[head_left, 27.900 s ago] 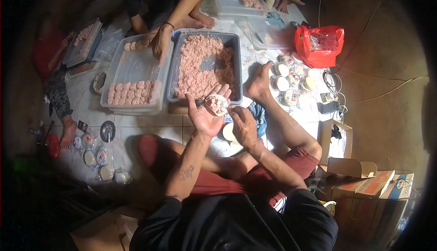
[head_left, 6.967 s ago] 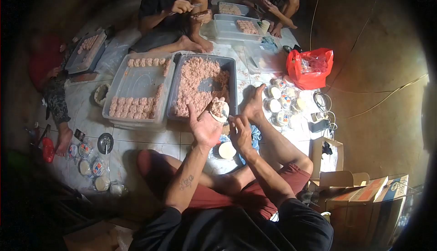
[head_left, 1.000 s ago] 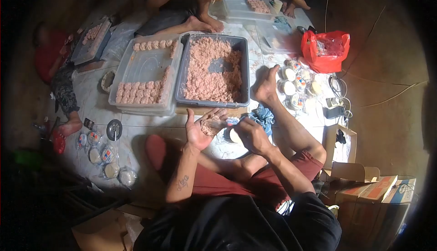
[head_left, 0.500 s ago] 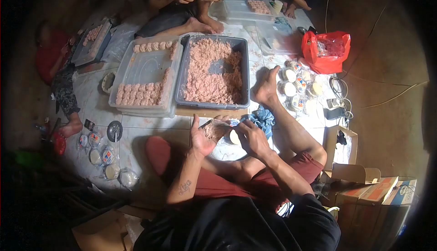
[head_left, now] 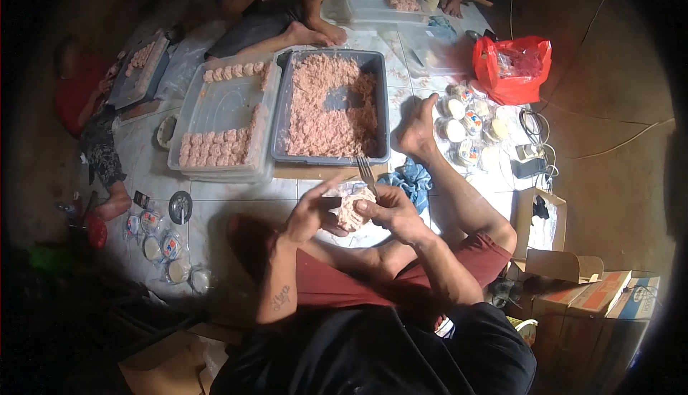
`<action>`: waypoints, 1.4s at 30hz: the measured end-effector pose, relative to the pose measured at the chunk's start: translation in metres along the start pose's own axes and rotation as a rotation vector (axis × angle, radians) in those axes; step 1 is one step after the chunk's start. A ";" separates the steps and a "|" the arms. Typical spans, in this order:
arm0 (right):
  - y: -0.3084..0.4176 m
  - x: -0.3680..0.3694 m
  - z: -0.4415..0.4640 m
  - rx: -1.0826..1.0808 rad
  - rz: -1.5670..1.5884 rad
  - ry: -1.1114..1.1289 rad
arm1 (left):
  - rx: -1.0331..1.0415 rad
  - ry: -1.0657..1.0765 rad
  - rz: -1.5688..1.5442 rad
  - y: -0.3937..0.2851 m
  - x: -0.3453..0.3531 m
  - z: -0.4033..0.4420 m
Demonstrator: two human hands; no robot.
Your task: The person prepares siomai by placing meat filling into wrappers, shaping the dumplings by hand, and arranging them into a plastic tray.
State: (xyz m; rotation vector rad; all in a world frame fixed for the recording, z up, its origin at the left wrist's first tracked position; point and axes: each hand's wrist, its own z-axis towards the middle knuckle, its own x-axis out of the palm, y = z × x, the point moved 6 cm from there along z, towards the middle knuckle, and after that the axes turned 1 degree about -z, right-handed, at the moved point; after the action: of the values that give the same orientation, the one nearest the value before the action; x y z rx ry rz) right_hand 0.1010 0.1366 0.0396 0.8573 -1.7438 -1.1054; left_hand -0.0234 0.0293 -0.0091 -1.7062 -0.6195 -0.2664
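A pale wrapper with pink minced filling (head_left: 352,209) is pinched between my two hands, above my lap. My left hand (head_left: 309,212) grips its left side, fingers curved around it. My right hand (head_left: 395,212) presses its right side with the thumb and also holds a fork (head_left: 367,174), tines pointing up toward the tub. Just beyond stands the grey tub (head_left: 381,108) of pink mince (head_left: 333,130). To its left, a clear container (head_left: 188,112) holds rows of shaped pieces (head_left: 215,148). A blue cloth (head_left: 410,180) lies right of my hands.
Packs of round wrappers (head_left: 469,123) and a red bag (head_left: 510,69) lie at right, near cables (head_left: 534,126). More packs (head_left: 154,244) and a dark ashtray (head_left: 180,207) are at left. Cardboard boxes (head_left: 595,302) stand lower right. Co-workers sit across and at left.
My hands have come together around the filled wrapper, which lay on my open left palm before. The fork now points up from my right hand. The co-worker's hands across have shifted slightly.
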 end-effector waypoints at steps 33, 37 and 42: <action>-0.097 -0.041 -0.017 -0.021 -0.027 -0.148 | 0.552 -0.476 0.802 -0.028 0.001 0.010; -0.106 -0.036 -0.014 -0.017 0.041 -0.089 | 0.437 -0.396 0.670 -0.023 -0.006 0.011; -0.100 -0.022 -0.009 -0.120 -0.009 -0.082 | 0.547 -0.500 0.412 -0.016 0.001 0.012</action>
State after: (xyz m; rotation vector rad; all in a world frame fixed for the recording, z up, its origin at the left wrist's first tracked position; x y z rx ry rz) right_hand 0.1272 0.1166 -0.0578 0.7567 -1.7221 -1.2532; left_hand -0.0333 0.0426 0.0018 -1.3173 -0.6108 0.5925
